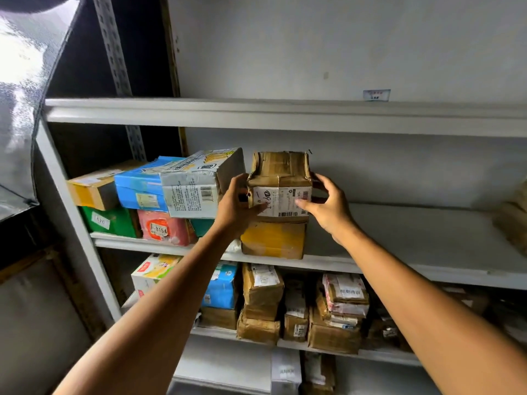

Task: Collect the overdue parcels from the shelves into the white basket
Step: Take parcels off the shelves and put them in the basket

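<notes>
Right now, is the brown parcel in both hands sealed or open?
Sealed, it seems: the brown parcel is dented, but tape crosses its top and no flap stands up. Left hand and right hand grip its sides.

- White metal shelves [285,115], several tiers, against a pale grey wall [313,47].
- Perforated steel upright [112,52] at left, dark behind it.
- Bright glare [20,61] upper left.

Crumpled brown parcel [281,178] with white label, upright atop a yellow-taped box [273,241], seemingly.
</notes>
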A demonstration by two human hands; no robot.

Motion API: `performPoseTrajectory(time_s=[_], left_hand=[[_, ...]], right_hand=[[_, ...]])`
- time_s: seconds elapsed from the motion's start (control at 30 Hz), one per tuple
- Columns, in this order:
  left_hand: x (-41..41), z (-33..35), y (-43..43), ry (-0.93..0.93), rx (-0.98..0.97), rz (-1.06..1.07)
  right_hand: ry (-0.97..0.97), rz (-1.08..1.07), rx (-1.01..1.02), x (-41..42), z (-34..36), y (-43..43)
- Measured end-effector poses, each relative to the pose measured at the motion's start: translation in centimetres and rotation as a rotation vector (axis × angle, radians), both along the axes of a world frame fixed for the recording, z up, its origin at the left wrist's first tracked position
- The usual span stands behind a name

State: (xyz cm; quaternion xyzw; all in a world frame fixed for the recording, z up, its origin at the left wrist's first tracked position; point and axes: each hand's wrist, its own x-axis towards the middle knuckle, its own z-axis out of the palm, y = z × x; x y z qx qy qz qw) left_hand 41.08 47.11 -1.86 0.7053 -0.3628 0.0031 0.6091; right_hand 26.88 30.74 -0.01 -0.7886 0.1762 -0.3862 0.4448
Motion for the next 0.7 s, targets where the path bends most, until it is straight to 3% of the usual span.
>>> performPoseTrajectory(time_s=[0.33, 0.7], left_hand=[[0.2, 0.3, 0.2, 0.144, -0.064, -0.11], [-5.0, 1.2, -0.2, 0.07, -0.018, -0.097]], right_hand=[[0.005, -0.062, 0.015, 0.1, 0.3, 1.2], [-0.02, -0.051, 0.027, -5.0, -0.1, 0.1]])
